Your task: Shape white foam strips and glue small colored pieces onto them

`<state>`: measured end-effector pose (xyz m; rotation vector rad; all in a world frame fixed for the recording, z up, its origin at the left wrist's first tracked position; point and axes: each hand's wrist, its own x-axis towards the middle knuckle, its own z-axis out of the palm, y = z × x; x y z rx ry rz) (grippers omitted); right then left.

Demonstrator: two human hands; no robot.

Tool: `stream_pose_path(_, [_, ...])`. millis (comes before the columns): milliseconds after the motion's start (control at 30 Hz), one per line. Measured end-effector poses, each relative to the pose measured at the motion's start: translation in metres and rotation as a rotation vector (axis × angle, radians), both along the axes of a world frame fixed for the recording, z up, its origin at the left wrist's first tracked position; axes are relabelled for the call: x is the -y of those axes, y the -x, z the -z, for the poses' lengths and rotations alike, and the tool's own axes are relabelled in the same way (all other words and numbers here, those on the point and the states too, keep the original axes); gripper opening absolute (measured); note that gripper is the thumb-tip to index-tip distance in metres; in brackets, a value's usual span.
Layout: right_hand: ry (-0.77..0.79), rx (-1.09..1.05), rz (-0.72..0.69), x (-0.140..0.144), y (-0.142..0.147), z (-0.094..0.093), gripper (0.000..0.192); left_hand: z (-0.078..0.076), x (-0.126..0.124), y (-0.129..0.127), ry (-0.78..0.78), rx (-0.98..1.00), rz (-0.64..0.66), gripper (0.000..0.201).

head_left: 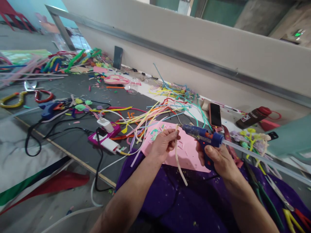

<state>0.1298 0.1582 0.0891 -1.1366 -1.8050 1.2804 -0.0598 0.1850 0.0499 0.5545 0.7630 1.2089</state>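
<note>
Between thumb and fingertips, my left hand pinches a cream pipe cleaner near its upper end; the rest hangs down in a slight curve. My right hand is wrapped round the handle of a blue hot glue gun. Its nozzle points left, right by the top of the pipe cleaner; whether they touch I cannot tell. A long translucent glue stick extends from the gun's back. Beneath both hands is a pink sheet with small green and pink bits, over purple cloth.
Coloured pipe cleaners spread behind the sheet. Left of it lie a power strip with cords, another glue gun and scissors. A phone and bottle are behind; yellow-and-red-handled scissors lie at right.
</note>
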Motion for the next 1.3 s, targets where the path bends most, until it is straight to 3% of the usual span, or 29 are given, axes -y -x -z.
stream_pose_path(567, [-0.032,0.076,-0.053,0.003,0.000,-0.005,0.052,0.000,0.000,0.002,-0.007,0.000,-0.038,0.026])
stream_pose_path(833, [-0.034,-0.005,-0.011,0.000,-0.001,0.002,0.055,0.001,0.000,0.000,-0.021,-0.033,-0.023,0.029])
stream_pose_path(1300, [-0.062,0.100,-0.036,-0.002,-0.003,0.004,0.059,0.005,0.000,0.001,-0.060,-0.064,-0.033,0.027])
